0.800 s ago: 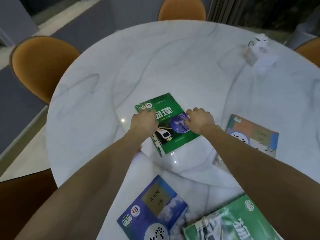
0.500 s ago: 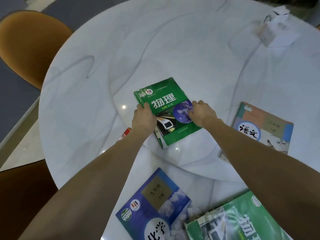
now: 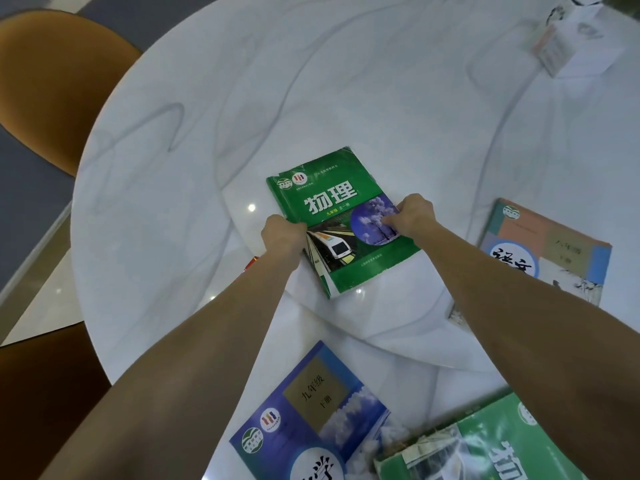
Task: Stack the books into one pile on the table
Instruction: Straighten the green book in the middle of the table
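A green book (image 3: pixel 329 199) with a train picture lies flat near the middle of the round white marble table (image 3: pixel 311 81). My left hand (image 3: pixel 282 235) grips its left edge and my right hand (image 3: pixel 414 216) grips its right edge. A blue book (image 3: pixel 311 410) lies near the front edge. Beside it to the right sits a second green book (image 3: pixel 485 448), worn at the corner. A pastel book (image 3: pixel 554 251) with a blue circle rests at the right, partly behind my right forearm. A red sliver (image 3: pixel 252 263) peeks out beside my left forearm.
A white tissue box (image 3: pixel 571 39) stands at the far right of the table. An orange chair (image 3: pixel 52 81) is at the far left and a dark brown chair (image 3: pixel 41 393) at the near left. The floor shows beyond the table's left rim.
My head has tilted down and moved closer, so the table fills more of the view. Both hands have slid from the green book's cover to its side edges.
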Available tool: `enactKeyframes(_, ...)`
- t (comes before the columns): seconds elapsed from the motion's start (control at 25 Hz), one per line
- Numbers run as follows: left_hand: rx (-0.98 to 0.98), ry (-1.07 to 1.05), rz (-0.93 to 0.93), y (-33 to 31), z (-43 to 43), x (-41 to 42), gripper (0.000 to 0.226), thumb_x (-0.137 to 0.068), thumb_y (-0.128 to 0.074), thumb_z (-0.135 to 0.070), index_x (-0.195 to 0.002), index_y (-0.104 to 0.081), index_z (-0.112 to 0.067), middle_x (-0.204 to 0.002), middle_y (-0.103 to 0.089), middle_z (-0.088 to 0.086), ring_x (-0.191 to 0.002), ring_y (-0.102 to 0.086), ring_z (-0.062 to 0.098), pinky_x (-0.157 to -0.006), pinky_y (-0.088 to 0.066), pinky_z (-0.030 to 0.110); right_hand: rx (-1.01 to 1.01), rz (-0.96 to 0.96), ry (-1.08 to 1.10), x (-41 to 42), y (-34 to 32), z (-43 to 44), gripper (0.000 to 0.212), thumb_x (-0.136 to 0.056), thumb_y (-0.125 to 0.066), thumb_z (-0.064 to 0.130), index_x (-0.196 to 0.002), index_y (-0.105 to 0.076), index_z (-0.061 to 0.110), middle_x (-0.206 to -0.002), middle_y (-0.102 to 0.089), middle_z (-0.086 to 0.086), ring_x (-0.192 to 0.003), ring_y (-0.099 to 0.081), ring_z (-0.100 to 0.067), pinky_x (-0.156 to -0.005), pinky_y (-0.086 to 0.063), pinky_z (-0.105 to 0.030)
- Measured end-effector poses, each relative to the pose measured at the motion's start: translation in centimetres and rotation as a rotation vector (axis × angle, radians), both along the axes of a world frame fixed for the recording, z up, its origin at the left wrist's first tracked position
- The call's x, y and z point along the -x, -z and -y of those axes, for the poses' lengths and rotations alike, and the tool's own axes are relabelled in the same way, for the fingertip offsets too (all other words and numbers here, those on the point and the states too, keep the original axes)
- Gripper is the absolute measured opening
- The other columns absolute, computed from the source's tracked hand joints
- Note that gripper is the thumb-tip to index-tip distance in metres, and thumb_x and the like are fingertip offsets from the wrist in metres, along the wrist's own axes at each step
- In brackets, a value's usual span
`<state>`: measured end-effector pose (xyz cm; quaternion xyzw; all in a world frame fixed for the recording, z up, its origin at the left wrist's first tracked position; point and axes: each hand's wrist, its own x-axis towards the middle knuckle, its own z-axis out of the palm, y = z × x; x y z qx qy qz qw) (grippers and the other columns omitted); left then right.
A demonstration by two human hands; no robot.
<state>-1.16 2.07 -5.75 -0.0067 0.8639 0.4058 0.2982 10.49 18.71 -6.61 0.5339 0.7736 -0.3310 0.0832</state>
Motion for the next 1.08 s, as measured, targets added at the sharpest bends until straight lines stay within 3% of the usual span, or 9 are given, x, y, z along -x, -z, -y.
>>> enactKeyframes(0.08, -0.037, -0.010, 0.016, -0.2, -0.1, -0.2, 0.007, -0.090, -0.054, -0.008, -0.095, -0.052, -0.004, -0.093, -0.054, 0.011, -0.063, -0.048, 0.016, -0.044, -0.034, 0.022, 0.037, -0.011, 0.012, 0.2, 0.0, -0.2, 0.034, -0.082, -0.069, 0.023, -0.103, -0.060, -0.002, -0.090, -0.053, -0.013, -0.081, -0.049, -0.025, -0.054, -0.038, -0.028)
enactKeyframes(0.16, -0.106, -0.029, 0.013, 0.0, -0.3, -0.7, 0.020, -0.093, -0.049, -0.009, -0.113, -0.045, -0.006, -0.097, -0.050, 0.010, -0.072, -0.048, 0.017, -0.047, -0.036, 0.024, 0.045, -0.009, 0.005, 0.2, -0.2, -0.1, 0.036, -0.084, -0.067, 0.021, -0.108, -0.060, -0.004, -0.091, -0.052, -0.013, -0.082, -0.049, -0.024, -0.054, -0.039, -0.027)
enactKeyframes(0.36, -0.256, -0.034, 0.039, -0.3, -0.7, -1.3, 0.026, -0.097, -0.035, -0.005, -0.123, -0.035, -0.011, -0.091, -0.050, 0.007, -0.061, -0.043, 0.010, -0.049, -0.037, 0.024, 0.152, -0.143, 0.128, -0.8, -0.7, 0.4, 0.026, -0.084, -0.066, 0.012, -0.104, -0.061, -0.004, -0.099, -0.061, -0.017, -0.085, -0.055, -0.024, -0.077, -0.052, -0.035)
enactKeyframes(0.44, -0.302, -0.014, 0.055, -0.6, -1.0, -1.2, 0.028, -0.098, -0.035, -0.004, -0.123, -0.035, -0.014, -0.092, -0.057, 0.010, -0.066, -0.052, 0.015, -0.053, -0.047, 0.027, 0.179, -0.207, 0.195, -1.9, -1.3, 0.8, 0.008, -0.083, -0.065, 0.008, -0.081, -0.060, 0.002, -0.088, -0.060, -0.014, -0.082, -0.056, -0.025, -0.072, -0.052, -0.035)
enactKeyframes(0.56, -0.346, 0.049, 0.069, -1.1, -2.0, -1.2, 0.028, -0.098, -0.037, -0.004, -0.122, -0.038, -0.016, -0.101, -0.061, 0.018, -0.070, -0.061, 0.020, -0.054, -0.053, 0.025, 0.184, -0.272, 0.275, -4.1, -2.1, 1.1, 0.030, -0.083, -0.065, 0.006, -0.058, -0.049, 0.011, -0.065, -0.053, -0.004, -0.071, -0.053, -0.021, -0.056, -0.043, -0.025)
enactKeyframes(0.68, -0.340, 0.155, 0.070, -1.6, -3.5, -1.8, 0.029, -0.098, -0.038, -0.003, -0.124, -0.039, -0.015, -0.102, -0.061, 0.017, -0.069, -0.060, 0.015, -0.053, -0.051, 0.025, 0.186, -0.303, 0.364, -6.7, -2.7, 1.3, 0.032, -0.083, -0.067, 0.006, -0.059, -0.047, 0.013, -0.064, -0.049, -0.002, -0.063, -0.048, -0.016, -0.051, -0.038, -0.024)
enactKeyframes(0.88, -0.270, 0.261, 0.108, -0.6, -5.4, -3.3, 0.028, -0.098, -0.038, -0.003, -0.125, -0.041, -0.013, -0.110, -0.060, 0.019, -0.077, -0.061, 0.020, -0.060, -0.053, 0.029, 0.147, -0.272, 0.426, -9.5, -1.7, 1.8, 0.014, -0.080, -0.070, 0.007, -0.071, -0.059, 0.003, -0.081, -0.058, -0.015, -0.077, -0.052, -0.023, -0.066, -0.041, -0.030)
enactKeyframes(1.0, -0.220, 0.299, 0.058, 0.3, -5.4, -4.0, 0.031, -0.098, -0.039, -0.005, -0.128, -0.043, -0.011, -0.108, -0.058, 0.016, -0.070, -0.055, 0.014, -0.057, -0.046, 0.024, 0.138, -0.207, 0.411, -10.2, -1.0, 2.2, 0.009, -0.081, -0.070, 0.009, -0.082, -0.065, 0.001, -0.080, -0.058, -0.013, -0.073, -0.054, -0.023, -0.052, -0.040, -0.022)
enactKeyframes(1.08, -0.191, 0.328, -0.023, 0.6, -5.5, -4.2, 0.032, -0.098, -0.041, -0.005, -0.129, -0.046, -0.010, -0.113, -0.061, 0.017, -0.084, -0.061, 0.024, -0.070, -0.052, 0.032, 0.109, -0.169, 0.379, -10.3, -0.8, 2.3, 0.011, -0.081, -0.070, 0.010, -0.079, -0.061, 0.004, -0.072, -0.054, -0.010, -0.062, -0.050, -0.019, -0.045, -0.032, -0.021)
